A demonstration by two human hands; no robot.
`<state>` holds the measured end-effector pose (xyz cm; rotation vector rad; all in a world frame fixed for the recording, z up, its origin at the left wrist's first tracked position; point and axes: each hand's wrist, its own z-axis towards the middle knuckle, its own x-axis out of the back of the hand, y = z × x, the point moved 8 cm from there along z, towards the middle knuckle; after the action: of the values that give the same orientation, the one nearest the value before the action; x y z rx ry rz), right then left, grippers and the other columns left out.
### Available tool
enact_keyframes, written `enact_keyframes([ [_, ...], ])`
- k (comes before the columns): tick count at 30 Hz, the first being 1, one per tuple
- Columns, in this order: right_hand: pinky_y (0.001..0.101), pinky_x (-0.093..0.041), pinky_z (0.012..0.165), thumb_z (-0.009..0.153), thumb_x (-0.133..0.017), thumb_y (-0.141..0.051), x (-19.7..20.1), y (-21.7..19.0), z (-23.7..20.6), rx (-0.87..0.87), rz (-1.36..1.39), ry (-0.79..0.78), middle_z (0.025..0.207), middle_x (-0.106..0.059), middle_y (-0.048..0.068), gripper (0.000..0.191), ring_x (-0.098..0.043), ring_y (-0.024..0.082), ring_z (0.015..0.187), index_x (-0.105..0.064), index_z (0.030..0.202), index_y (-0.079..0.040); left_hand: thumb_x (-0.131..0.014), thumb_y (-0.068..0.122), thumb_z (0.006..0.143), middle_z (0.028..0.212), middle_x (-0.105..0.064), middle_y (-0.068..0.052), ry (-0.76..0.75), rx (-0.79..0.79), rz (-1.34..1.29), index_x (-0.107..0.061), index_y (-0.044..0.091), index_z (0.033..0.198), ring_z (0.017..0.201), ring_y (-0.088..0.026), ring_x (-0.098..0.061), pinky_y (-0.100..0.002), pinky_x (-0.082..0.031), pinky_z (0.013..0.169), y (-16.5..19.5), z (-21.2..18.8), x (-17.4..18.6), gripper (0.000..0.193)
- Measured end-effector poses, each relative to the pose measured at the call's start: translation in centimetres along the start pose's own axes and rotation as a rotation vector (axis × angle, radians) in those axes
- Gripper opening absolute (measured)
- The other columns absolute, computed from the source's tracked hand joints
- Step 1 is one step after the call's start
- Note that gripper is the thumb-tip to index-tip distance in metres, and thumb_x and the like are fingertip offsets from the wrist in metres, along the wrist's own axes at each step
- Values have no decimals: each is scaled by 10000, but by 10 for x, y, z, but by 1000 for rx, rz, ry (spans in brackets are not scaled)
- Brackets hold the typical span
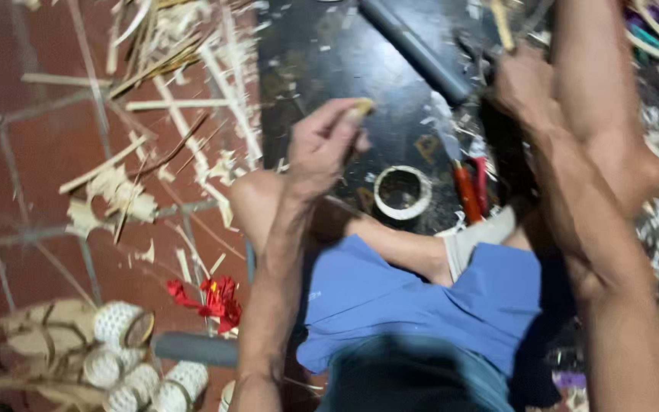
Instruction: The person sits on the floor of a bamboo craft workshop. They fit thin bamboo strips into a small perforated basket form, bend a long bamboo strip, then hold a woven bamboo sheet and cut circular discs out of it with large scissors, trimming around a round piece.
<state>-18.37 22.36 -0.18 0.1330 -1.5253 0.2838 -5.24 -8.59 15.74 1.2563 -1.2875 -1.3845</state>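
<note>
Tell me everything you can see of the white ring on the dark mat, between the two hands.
The white ring looks like a roll of tape or a short band, round, with a thick pale wall and an open middle showing the dark mat beneath. It lies flat, hole facing up, just beyond the person's bent leg. Neither hand touches it: the left hand is up to its left, pinching a pale strip. A red-handled knife lies beside it on the right, apart. Material is unclear through blur.

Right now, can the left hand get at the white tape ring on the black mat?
Probably yes. The left hand is closed on a small pale piece just left of and above the white tape ring, and only bare black mat lies between them. The hand would first have to free its fingers.
</note>
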Motion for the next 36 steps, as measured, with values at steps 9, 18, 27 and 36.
enact_keyframes([
  [9,438,-501,730,970,-599,-53,39,-11,-27,-258,505,-56,876,-658,256,106,-634,347,756,-633,1006,40,-604,147,1105,915,-728,-34,-28,-162,29,-692,-27,1251,836,-84,-662,-234,-541,752,-16,14,7,243],
  [18,447,-535,998,787,-559,107,171,-159,-116,392,785,235,1310,-605,265,313,-653,413,1124,-500,1084,30,-619,191,1074,872,-753,-42,38,-225,229,-709,3,1201,811,-83,-723,-244,-593,738,12,4,-11,244],
  [27,424,-537,824,792,-618,101,182,-176,-127,400,667,253,1209,-613,237,325,-646,413,1022,-499,1080,10,-643,195,1055,828,-741,-23,52,-248,329,-719,38,1126,768,-88,-730,-259,-575,697,38,-12,-11,188],
  [36,291,-487,619,815,-494,64,117,-167,-152,-9,1628,-207,976,-651,131,123,-582,166,748,-527,927,24,-675,185,1045,831,-682,-72,-8,-500,425,-683,39,1001,748,-183,-675,-328,-521,689,58,-30,-12,153],
])
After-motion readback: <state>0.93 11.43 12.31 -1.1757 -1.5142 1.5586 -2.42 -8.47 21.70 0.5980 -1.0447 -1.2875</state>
